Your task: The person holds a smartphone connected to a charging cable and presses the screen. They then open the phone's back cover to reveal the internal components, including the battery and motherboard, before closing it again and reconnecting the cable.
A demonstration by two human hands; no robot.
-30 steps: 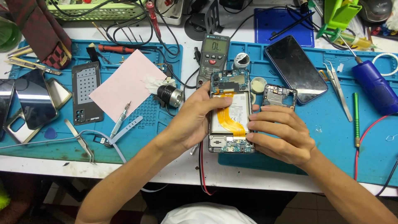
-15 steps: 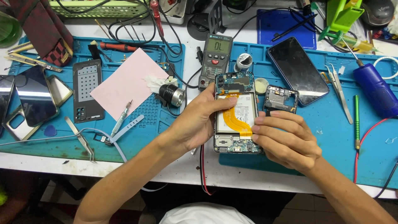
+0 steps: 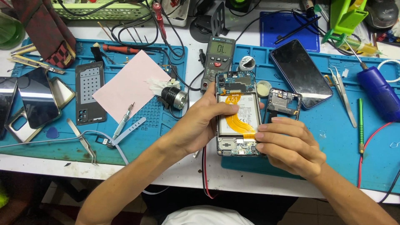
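Note:
An opened phone [image 3: 237,118] with its back cover off lies face down between two blue mats, showing a white battery, an orange flex cable and circuit boards. My left hand [image 3: 200,123] grips its left edge, thumb resting across the battery. My right hand [image 3: 287,146] holds the lower right edge, with its fingertips on the end of the orange flex cable. A small dark inner frame piece [image 3: 284,102] lies just right of the phone's top.
A multimeter [image 3: 218,60] stands behind the phone, its red and black leads running off the table's front edge. A dark phone [image 3: 301,73], tweezers [image 3: 342,93] and a blue tool [image 3: 377,91] lie to the right. Pink paper [image 3: 129,83], a screwdriver [image 3: 123,121], covers and phones lie left.
The phone and both hands have shifted slightly toward the right and nearer the table edge. My right fingers have settled on the lower end of the flex cable.

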